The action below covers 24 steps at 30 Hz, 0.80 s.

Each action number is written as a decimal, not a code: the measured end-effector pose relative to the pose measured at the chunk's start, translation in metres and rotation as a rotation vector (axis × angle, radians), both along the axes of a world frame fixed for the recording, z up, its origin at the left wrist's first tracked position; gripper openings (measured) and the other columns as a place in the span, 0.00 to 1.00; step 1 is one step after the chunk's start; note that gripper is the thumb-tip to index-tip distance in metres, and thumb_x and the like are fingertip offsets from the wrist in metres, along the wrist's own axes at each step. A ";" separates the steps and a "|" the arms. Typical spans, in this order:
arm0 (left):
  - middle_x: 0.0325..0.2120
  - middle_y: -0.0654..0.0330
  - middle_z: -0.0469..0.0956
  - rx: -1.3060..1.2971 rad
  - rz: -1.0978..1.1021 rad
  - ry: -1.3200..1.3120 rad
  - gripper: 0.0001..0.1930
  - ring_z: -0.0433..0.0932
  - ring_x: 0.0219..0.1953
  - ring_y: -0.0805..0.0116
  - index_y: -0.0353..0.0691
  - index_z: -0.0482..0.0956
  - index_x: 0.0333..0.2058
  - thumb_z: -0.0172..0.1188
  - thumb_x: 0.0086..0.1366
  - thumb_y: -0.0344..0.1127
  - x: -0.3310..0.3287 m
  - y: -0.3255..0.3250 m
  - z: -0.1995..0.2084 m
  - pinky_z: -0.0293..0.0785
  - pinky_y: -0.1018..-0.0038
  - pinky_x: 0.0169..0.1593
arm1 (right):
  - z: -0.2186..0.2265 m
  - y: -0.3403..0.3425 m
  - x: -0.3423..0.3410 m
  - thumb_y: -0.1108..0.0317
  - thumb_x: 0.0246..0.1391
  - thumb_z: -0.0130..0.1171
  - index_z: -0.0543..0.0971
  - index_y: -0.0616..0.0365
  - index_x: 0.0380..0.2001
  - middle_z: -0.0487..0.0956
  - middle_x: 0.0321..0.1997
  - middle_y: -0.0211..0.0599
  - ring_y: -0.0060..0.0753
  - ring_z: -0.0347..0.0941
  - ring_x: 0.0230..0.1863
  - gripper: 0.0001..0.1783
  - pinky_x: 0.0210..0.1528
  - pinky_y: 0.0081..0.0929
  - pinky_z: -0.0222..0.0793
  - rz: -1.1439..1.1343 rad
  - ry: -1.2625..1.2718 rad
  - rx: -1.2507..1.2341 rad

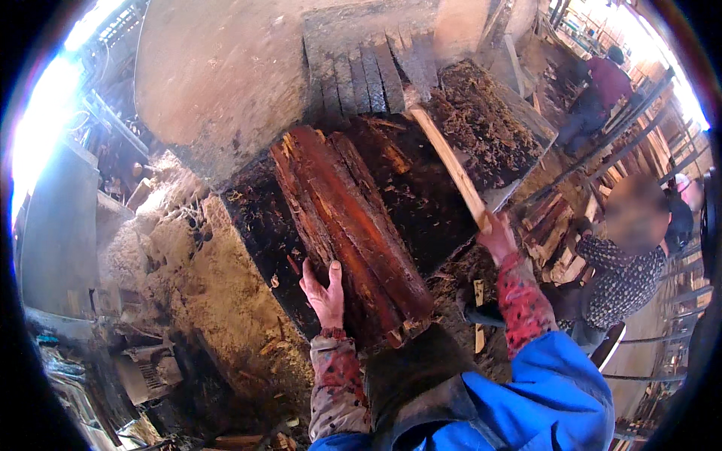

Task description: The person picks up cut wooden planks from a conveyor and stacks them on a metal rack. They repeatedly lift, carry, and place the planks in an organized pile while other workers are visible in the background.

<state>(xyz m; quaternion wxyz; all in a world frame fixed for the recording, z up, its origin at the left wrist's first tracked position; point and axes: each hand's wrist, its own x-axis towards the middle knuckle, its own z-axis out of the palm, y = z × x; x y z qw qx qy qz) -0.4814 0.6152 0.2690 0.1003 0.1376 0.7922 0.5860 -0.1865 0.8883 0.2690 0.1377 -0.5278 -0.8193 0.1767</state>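
While the right hand (496,239) is closed round the near end of a pale stick (451,165), the left hand (325,298) lies with fingers spread and thumb apart at the lower left edge of the log (350,225), gripping nothing. The stick slants up and left over the table (432,218), its far end near the flaps.

The log lies lengthwise on the table, its near end toward the person's body. It is reddish brown, darker and glossy along the middle, with deep grooves, rough flaking sides and splintered, paler ends; whether it is one piece or several, I cannot tell.

Around it the table is nearly black, strewn with bark crumbs. A heap of brown shavings (481,120) covers its far right corner. Along its far edge hang grey flaps (368,79), below a broad, dusty housing (218,83).

To the left, yellowish sawdust (226,270) covers the ground, with a grimy motor-like box (148,372) beyond. On the right, split wood (553,233) lies piled near a co-worker in a patterned top (624,278); another person in dark red (605,83) is farther back, past metal rails (594,173). Glare whitens both upper sides.
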 end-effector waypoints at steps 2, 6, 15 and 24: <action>0.45 0.48 0.65 -0.034 0.003 0.016 0.38 0.67 0.49 0.54 0.34 0.62 0.57 0.65 0.54 0.52 0.000 0.001 0.000 0.63 0.64 0.54 | -0.007 -0.029 0.003 0.63 0.38 0.62 0.68 0.57 0.52 0.67 0.44 0.51 0.56 0.70 0.42 0.33 0.44 0.41 0.69 0.000 0.105 0.028; 0.43 0.48 0.65 0.051 0.006 0.025 0.37 0.68 0.47 0.54 0.33 0.63 0.56 0.66 0.53 0.50 0.000 -0.001 -0.006 0.64 0.64 0.53 | 0.002 -0.082 0.013 0.67 0.43 0.58 0.72 0.63 0.47 0.73 0.38 0.50 0.51 0.72 0.38 0.25 0.39 0.38 0.69 0.116 0.242 -0.061; 0.41 0.48 0.66 0.087 -0.011 0.090 0.36 0.66 0.46 0.55 0.32 0.64 0.55 0.66 0.53 0.48 0.000 -0.003 -0.005 0.63 0.65 0.52 | 0.033 -0.141 0.000 0.73 0.52 0.55 0.72 0.69 0.43 0.77 0.38 0.48 0.37 0.75 0.36 0.15 0.38 0.29 0.70 0.276 0.503 -0.152; 0.42 0.47 0.68 0.025 -0.003 0.106 0.38 0.67 0.46 0.54 0.30 0.63 0.54 0.67 0.53 0.49 0.001 0.000 -0.003 0.63 0.64 0.52 | 0.049 -0.108 -0.099 0.69 0.54 0.58 0.62 0.68 0.57 0.70 0.56 0.39 0.23 0.64 0.55 0.30 0.53 0.25 0.65 0.397 0.648 -0.532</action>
